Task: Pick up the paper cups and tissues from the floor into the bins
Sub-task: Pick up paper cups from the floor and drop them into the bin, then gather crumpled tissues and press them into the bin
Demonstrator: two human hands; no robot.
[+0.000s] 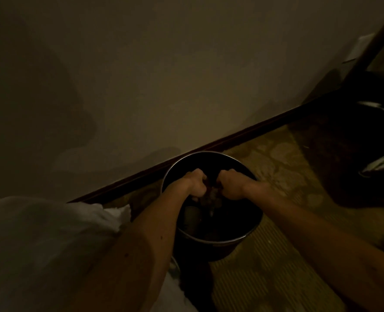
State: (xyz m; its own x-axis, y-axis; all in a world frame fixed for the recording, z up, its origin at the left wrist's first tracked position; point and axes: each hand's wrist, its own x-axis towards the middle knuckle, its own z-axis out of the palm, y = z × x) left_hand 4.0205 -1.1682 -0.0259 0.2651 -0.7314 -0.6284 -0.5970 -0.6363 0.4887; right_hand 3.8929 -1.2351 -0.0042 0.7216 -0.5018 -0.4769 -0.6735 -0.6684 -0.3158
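Tissue wad (211, 197) sits gripped between L hand (196, 184) & R hand (229, 184), both curled tight on it, low inside round black bin (205, 152), prob. so it drops straight in.

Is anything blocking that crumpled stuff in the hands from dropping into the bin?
Nothing visible does. The left hand and right hand grip the crumpled wad right over the open bin, within its rim. No lid shows, though dim light hides detail.

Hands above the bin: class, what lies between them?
In the head view, a crumpled wad, likely tissue, lies between the left hand and right hand, over the bin.
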